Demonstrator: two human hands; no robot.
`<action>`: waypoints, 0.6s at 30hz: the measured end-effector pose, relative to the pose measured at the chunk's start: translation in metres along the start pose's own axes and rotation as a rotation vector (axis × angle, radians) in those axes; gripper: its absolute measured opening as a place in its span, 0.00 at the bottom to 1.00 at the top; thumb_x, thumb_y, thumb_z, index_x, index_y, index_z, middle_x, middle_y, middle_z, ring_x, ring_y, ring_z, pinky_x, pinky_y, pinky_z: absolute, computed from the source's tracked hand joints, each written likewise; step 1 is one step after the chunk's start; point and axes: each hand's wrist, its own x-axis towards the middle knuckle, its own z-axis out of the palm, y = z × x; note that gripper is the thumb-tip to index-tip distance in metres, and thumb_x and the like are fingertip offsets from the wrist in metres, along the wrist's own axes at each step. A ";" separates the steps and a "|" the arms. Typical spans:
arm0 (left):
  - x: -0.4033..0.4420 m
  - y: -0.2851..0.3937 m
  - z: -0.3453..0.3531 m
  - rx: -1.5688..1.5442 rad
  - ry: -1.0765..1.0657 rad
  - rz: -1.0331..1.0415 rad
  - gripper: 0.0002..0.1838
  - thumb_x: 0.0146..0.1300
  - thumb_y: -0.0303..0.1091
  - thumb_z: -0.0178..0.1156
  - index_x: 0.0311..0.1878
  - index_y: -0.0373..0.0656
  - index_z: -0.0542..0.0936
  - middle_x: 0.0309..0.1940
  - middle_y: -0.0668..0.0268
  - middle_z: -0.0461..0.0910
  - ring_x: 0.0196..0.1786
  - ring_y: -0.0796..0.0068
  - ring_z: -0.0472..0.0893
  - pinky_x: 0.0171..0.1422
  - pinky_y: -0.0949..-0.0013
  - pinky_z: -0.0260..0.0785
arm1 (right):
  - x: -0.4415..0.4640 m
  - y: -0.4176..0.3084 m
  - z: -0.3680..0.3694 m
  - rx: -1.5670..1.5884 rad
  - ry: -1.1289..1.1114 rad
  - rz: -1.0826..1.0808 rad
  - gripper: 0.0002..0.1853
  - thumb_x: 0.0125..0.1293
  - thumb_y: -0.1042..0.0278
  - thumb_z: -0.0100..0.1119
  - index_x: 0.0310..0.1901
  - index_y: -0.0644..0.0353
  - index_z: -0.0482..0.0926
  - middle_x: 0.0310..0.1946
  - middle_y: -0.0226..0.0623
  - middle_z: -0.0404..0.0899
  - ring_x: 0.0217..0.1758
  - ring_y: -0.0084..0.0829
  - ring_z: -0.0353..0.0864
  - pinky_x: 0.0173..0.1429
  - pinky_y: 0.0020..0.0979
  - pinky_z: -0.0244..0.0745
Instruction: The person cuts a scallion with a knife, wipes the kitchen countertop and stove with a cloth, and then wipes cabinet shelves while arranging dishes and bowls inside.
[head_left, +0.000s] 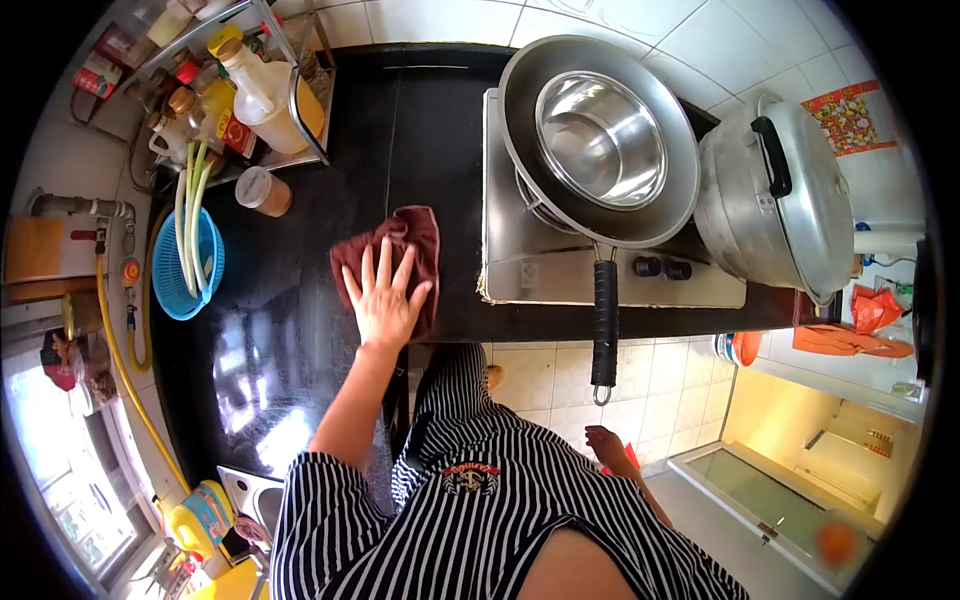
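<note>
One left hand (pixel 384 304), fingers wide, on one maroon cloth (pixel 424 238); one right hand (pixel 606 444), grip unclear

Head camera: head-worn, facing forward and steeply down, with a wide, rounded view and black corners.
Striped shirt (pixel 455 530): nearest, seen from above along the bottom.
Counter (pixel 455 165): middle distance, viewed from above.
Tiled wall (pixel 440 24): farther off, along the top.

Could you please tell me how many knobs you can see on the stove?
2: a left knob and, beside it, a right knob, both near the front edge of the stove, right of the long black handle. That handle might hide another.
</note>
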 end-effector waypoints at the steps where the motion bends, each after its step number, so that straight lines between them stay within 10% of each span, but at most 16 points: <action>1: 0.019 -0.001 0.002 0.004 0.020 0.006 0.34 0.66 0.60 0.55 0.74 0.62 0.66 0.76 0.63 0.59 0.76 0.53 0.57 0.78 0.36 0.41 | 0.003 0.007 0.000 0.016 0.007 0.026 0.16 0.69 0.68 0.57 0.56 0.59 0.78 0.40 0.41 0.86 0.43 0.31 0.86 0.47 0.31 0.81; 18: 0.328 -0.021 0.070 0.044 0.307 -0.218 0.24 0.76 0.47 0.40 0.69 0.54 0.71 0.73 0.68 0.64 0.77 0.66 0.60 0.78 0.44 0.48 | -0.028 -0.067 -0.001 -0.033 0.044 0.179 0.16 0.70 0.65 0.57 0.56 0.59 0.77 0.41 0.42 0.85 0.43 0.33 0.84 0.49 0.32 0.78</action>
